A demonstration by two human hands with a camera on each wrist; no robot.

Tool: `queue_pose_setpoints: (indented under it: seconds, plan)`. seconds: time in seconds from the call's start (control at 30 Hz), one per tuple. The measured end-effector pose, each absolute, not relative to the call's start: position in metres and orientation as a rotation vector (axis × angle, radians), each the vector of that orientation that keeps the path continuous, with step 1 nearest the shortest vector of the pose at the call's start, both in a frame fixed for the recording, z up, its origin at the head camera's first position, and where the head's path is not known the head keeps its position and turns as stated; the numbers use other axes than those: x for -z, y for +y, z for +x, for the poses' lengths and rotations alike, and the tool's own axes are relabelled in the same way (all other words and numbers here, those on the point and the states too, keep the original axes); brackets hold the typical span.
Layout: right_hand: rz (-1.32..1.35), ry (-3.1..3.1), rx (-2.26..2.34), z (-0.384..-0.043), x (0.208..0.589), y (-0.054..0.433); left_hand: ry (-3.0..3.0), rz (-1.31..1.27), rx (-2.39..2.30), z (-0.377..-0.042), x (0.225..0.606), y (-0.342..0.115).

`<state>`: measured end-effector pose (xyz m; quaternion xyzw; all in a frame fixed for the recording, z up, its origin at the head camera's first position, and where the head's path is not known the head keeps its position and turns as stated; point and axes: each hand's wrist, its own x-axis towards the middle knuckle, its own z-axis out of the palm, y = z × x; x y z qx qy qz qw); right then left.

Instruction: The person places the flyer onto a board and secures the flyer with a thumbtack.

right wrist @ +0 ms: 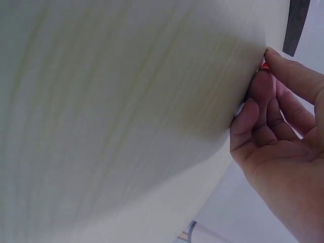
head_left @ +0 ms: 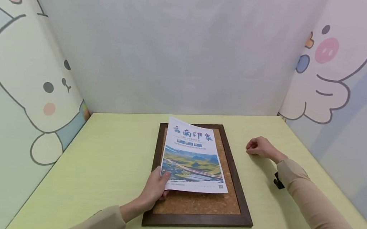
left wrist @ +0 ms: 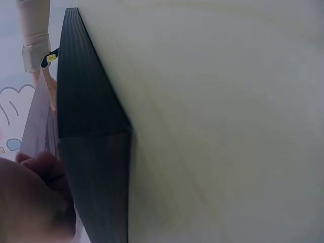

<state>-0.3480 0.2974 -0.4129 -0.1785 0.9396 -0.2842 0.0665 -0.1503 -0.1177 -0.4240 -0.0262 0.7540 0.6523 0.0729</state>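
My left hand (head_left: pixel 156 186) holds a printed paper poster (head_left: pixel 193 158) by its lower left edge, thumb on top. The sheet has large blue Chinese characters and a landscape picture, and lies over or just above a cork board (head_left: pixel 200 204) with a dark brown wooden frame (head_left: pixel 197 220). To the right of the board, my right hand (head_left: pixel 261 147) is down at the tabletop. In the right wrist view, its thumb and curled fingers pinch a small red object (right wrist: pixel 266 65), mostly hidden, so its kind cannot be told.
The board lies on a pale yellow-green table (head_left: pixel 115 159). A grey-white wall (head_left: pixel 181 57) rises behind the table, and side panels carry cartoon animals, a rabbit (head_left: pixel 40 81) among them on the left.
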Motion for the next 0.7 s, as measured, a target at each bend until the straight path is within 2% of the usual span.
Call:
queue_pose_setpoints:
  seconds: [0.5, 0.7]
  plan:
    - [-0.552, 2.866, 0.848, -0.349, 0.415, 0.297, 2.163, 0.033, -1.912, -0.149, 0.424, -0.120]
    - [-0.541, 2.855, 0.848, -0.348, 0.413, 0.296, 2.458, 0.049, -1.586, -0.157, 0.411, -0.135]
